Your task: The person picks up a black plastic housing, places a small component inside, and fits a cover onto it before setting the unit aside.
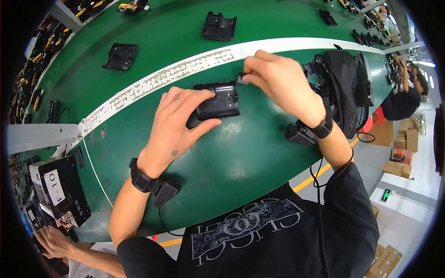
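Observation:
A black plastic housing (222, 99) with ribbed, molded details lies on the green work surface in front of me. My left hand (178, 120) grips it from its left side, with fingers over the top left and the thumb along the lower edge. Just beyond the housing's upper right corner, my right hand (282, 83) is raised with its fingertips pinched together. Between those fingertips shows a small dark grey piece (241, 78), too small to name. Each of my wrists wears a black strap with a small device on it.
A white rail (185, 69) crosses behind my hands. Beyond it, similar black housings (219, 26) lie on the green belt. To the right sits a pile of black parts with a black mesh bag (343, 88). At left stands a black box (60, 190), near a co-worker's hand (55, 241).

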`<control>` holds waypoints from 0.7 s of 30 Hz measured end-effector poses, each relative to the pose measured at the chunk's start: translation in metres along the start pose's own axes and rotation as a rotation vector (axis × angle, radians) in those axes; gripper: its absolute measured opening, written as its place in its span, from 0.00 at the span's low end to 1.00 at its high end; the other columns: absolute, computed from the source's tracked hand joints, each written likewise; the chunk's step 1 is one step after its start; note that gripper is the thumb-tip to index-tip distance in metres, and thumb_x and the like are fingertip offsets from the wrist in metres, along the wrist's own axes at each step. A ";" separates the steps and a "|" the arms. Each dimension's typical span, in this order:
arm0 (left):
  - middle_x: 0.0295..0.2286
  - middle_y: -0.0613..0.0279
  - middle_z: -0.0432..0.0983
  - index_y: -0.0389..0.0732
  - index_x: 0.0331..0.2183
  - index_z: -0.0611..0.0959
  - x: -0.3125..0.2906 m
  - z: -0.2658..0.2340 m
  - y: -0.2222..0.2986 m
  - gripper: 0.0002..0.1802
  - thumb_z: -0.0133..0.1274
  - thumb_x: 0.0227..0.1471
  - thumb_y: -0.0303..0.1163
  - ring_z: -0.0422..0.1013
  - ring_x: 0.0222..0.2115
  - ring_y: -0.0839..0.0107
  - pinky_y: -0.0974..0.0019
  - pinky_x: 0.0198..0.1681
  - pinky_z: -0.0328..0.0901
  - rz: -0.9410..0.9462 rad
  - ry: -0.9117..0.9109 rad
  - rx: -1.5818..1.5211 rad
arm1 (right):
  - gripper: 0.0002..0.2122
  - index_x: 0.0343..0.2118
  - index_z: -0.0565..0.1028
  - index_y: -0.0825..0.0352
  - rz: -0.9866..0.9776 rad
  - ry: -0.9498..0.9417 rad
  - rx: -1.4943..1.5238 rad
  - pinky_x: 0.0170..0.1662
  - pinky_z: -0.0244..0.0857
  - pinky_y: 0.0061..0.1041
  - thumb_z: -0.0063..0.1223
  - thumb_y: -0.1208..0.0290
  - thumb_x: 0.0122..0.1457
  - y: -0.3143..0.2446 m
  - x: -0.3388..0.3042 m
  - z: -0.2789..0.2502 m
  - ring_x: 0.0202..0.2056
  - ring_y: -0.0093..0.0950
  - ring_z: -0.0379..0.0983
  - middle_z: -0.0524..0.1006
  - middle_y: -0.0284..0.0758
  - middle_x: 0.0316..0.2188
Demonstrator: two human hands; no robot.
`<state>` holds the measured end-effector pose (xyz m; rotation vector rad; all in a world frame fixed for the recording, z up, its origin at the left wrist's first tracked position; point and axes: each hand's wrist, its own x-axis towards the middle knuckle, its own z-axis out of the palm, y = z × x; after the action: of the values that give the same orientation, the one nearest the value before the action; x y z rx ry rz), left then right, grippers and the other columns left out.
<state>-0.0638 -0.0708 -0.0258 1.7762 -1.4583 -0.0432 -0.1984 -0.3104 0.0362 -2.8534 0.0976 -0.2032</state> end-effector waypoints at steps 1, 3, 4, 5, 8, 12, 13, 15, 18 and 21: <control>0.43 0.63 0.83 0.44 0.50 0.85 0.000 0.000 0.000 0.30 0.75 0.45 0.38 0.73 0.43 0.59 0.58 0.48 0.66 0.007 -0.001 0.004 | 0.06 0.38 0.77 0.67 -0.011 0.050 -0.008 0.39 0.71 0.38 0.63 0.74 0.60 -0.002 0.000 -0.003 0.37 0.43 0.77 0.76 0.39 0.34; 0.43 0.64 0.83 0.44 0.50 0.85 0.001 -0.001 0.000 0.30 0.75 0.45 0.38 0.73 0.43 0.59 0.58 0.47 0.66 0.008 -0.001 0.008 | 0.06 0.37 0.77 0.67 -0.099 0.058 0.037 0.39 0.71 0.38 0.63 0.74 0.60 -0.018 0.000 -0.001 0.37 0.42 0.77 0.75 0.38 0.34; 0.43 0.64 0.83 0.44 0.50 0.85 0.002 -0.002 0.001 0.30 0.75 0.45 0.38 0.73 0.42 0.59 0.58 0.47 0.66 0.018 -0.006 0.011 | 0.06 0.36 0.77 0.67 -0.180 0.072 0.081 0.39 0.71 0.37 0.63 0.73 0.60 -0.028 0.000 0.001 0.37 0.40 0.76 0.75 0.38 0.34; 0.43 0.65 0.83 0.44 0.50 0.85 0.002 -0.003 0.001 0.30 0.75 0.45 0.38 0.73 0.42 0.60 0.58 0.46 0.65 0.028 -0.011 0.014 | 0.06 0.35 0.77 0.67 -0.260 0.087 0.125 0.38 0.72 0.37 0.63 0.73 0.60 -0.035 0.001 0.002 0.37 0.39 0.76 0.75 0.37 0.34; 0.43 0.66 0.82 0.45 0.50 0.85 0.001 -0.002 0.002 0.29 0.74 0.46 0.39 0.72 0.40 0.61 0.59 0.45 0.65 0.017 -0.014 0.023 | 0.05 0.34 0.76 0.67 -0.281 0.066 0.018 0.38 0.72 0.36 0.63 0.74 0.59 -0.034 0.003 0.017 0.37 0.37 0.75 0.74 0.36 0.34; 0.42 0.69 0.82 0.47 0.49 0.87 0.003 -0.001 0.001 0.26 0.73 0.47 0.40 0.71 0.38 0.63 0.60 0.44 0.64 0.050 -0.016 0.061 | 0.05 0.34 0.76 0.66 -0.251 -0.028 -0.081 0.38 0.72 0.36 0.63 0.75 0.58 -0.034 0.005 0.015 0.37 0.36 0.74 0.72 0.36 0.33; 0.42 0.69 0.81 0.48 0.49 0.87 0.003 -0.002 0.001 0.25 0.73 0.47 0.40 0.71 0.38 0.64 0.61 0.44 0.64 0.070 -0.016 0.077 | 0.05 0.34 0.76 0.66 -0.231 -0.069 -0.104 0.38 0.73 0.36 0.63 0.75 0.57 -0.035 0.005 0.014 0.37 0.36 0.74 0.72 0.36 0.33; 0.42 0.70 0.81 0.49 0.48 0.87 0.002 -0.003 0.002 0.24 0.72 0.48 0.41 0.71 0.38 0.65 0.61 0.45 0.64 0.068 -0.023 0.091 | 0.06 0.34 0.76 0.66 -0.238 -0.069 -0.110 0.38 0.73 0.36 0.63 0.75 0.57 -0.036 0.006 0.014 0.38 0.35 0.74 0.72 0.36 0.33; 0.41 0.71 0.80 0.50 0.47 0.88 0.002 -0.002 0.002 0.23 0.72 0.48 0.41 0.71 0.37 0.66 0.61 0.45 0.63 0.068 -0.026 0.123 | 0.06 0.33 0.76 0.66 -0.261 -0.065 -0.128 0.37 0.73 0.35 0.63 0.75 0.56 -0.039 0.007 0.012 0.38 0.35 0.74 0.71 0.36 0.34; 0.41 0.71 0.79 0.50 0.47 0.88 0.003 0.001 0.001 0.22 0.71 0.49 0.41 0.71 0.37 0.66 0.60 0.46 0.63 0.094 -0.024 0.106 | 0.06 0.32 0.75 0.67 -0.230 -0.071 -0.216 0.38 0.73 0.33 0.62 0.75 0.54 -0.047 0.002 0.008 0.38 0.34 0.74 0.71 0.35 0.34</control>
<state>-0.0638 -0.0741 -0.0244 1.7948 -1.5849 0.0627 -0.1935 -0.2630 0.0421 -3.0798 -0.2386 -0.1447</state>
